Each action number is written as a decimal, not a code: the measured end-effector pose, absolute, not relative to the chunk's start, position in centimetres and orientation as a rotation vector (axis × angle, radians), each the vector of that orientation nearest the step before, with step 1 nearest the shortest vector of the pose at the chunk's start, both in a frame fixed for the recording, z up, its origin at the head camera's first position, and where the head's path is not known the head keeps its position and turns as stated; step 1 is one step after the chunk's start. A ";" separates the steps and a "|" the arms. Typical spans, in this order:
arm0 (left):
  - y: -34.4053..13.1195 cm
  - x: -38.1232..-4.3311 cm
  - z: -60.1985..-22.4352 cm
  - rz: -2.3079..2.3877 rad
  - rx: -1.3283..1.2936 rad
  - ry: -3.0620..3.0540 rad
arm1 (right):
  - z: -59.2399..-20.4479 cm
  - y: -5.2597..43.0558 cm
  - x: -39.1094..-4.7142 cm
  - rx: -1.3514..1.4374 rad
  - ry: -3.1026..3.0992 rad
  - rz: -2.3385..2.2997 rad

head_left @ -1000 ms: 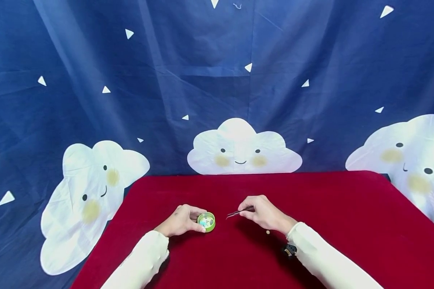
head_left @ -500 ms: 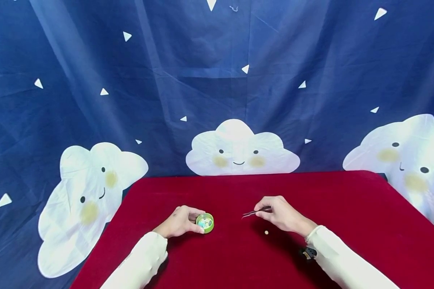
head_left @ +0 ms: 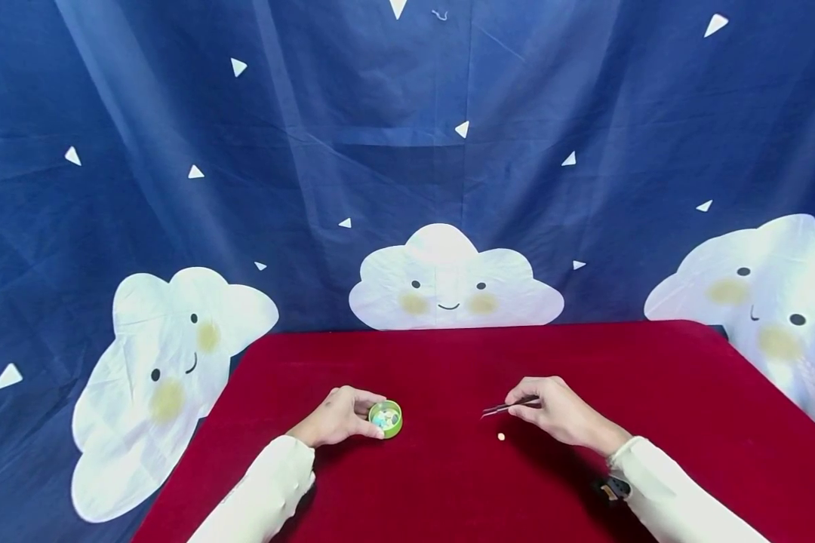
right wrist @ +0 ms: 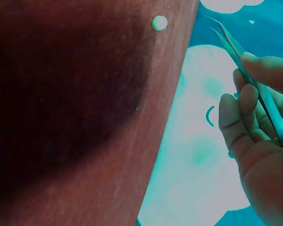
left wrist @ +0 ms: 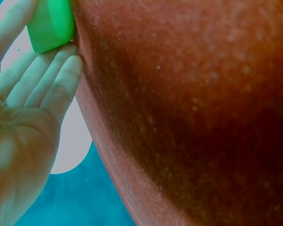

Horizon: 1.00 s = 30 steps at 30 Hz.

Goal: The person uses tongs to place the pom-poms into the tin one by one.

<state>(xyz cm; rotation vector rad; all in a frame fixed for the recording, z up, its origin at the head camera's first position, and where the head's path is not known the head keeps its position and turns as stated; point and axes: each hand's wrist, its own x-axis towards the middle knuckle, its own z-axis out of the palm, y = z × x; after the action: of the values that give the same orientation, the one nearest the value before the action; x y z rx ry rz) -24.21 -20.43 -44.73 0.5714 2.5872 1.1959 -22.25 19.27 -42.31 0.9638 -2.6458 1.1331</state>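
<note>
My left hand point(head_left: 339, 417) holds a small round green container point(head_left: 395, 432) between thumb and fingers, its mouth tipped up toward the head camera. Inside lie several small pieces, white, turquoise and dark. In the left wrist view only the container's green side point(left wrist: 52, 23) shows. Pinched in my right hand point(head_left: 562, 413) are fine-pointed tweezers point(head_left: 497, 409), pointing left. The right wrist view shows the tweezers point(right wrist: 249, 77) with their tips slightly apart and nothing between them. A small pale round piece, like a bead point(head_left: 501, 437), lies on the cloth just below and right of the tips.
A dark red cloth point(head_left: 435, 490) covers the table. Behind its far edge hangs a blue curtain point(head_left: 394, 181) printed with white clouds and triangles. A small dark device point(head_left: 614, 489) sits under the right sleeve cuff.
My right hand has moved right with the tweezers, away from the container and toward the pale bead, which now shows clear of the hand. The left hand and container have stayed in place.
</note>
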 end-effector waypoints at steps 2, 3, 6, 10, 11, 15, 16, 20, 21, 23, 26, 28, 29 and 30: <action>-20.4 -24.2 -44.7 1.193 0.581 2.591 | -42.4 19.8 -22.0 0.967 -2.645 1.131; -20.4 -24.2 -44.7 1.191 0.584 2.593 | -42.5 20.1 -21.9 0.971 -2.645 1.126; -20.4 -24.3 -44.8 1.188 0.591 2.597 | -42.6 20.9 -21.6 0.982 -2.644 1.104; -20.5 -24.4 -44.9 1.188 0.607 2.601 | -42.7 21.7 -21.4 0.983 -2.653 1.094; -20.5 -24.4 -45.0 1.187 0.609 2.602 | -42.7 21.8 -21.3 0.979 -2.657 1.094; -20.5 -24.3 -44.8 1.190 0.603 2.602 | -42.7 22.0 -21.0 0.971 -2.660 1.095; -20.5 -24.3 -44.8 1.191 0.600 2.601 | -42.8 22.1 -21.0 0.973 -2.656 1.096; -20.4 -24.3 -44.8 1.198 0.592 2.596 | -43.1 22.1 -20.9 0.994 -2.641 1.092; -20.4 -24.3 -44.8 1.196 0.593 2.598 | -43.2 22.0 -20.8 1.000 -2.641 1.085; -20.4 -24.3 -44.9 1.195 0.597 2.600 | -43.4 22.0 -20.9 1.015 -2.641 1.074; -20.4 -24.3 -44.9 1.198 0.601 2.598 | -43.6 21.8 -20.9 1.041 -2.623 1.044; -20.4 -24.3 -44.9 1.205 0.599 2.593 | -43.7 21.7 -20.9 1.052 -2.618 1.037; -20.4 -24.3 -44.9 1.208 0.595 2.591 | -43.7 21.7 -21.0 1.056 -2.616 1.035; -20.4 -24.3 -44.8 1.208 0.591 2.589 | -43.7 21.7 -20.9 1.055 -2.618 1.034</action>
<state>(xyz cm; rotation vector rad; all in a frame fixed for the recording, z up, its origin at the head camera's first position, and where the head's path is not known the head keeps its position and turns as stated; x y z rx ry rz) -24.28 -20.37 -44.84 0.5908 2.5890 1.2084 -20.95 21.70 -43.66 1.0547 -2.6184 1.0341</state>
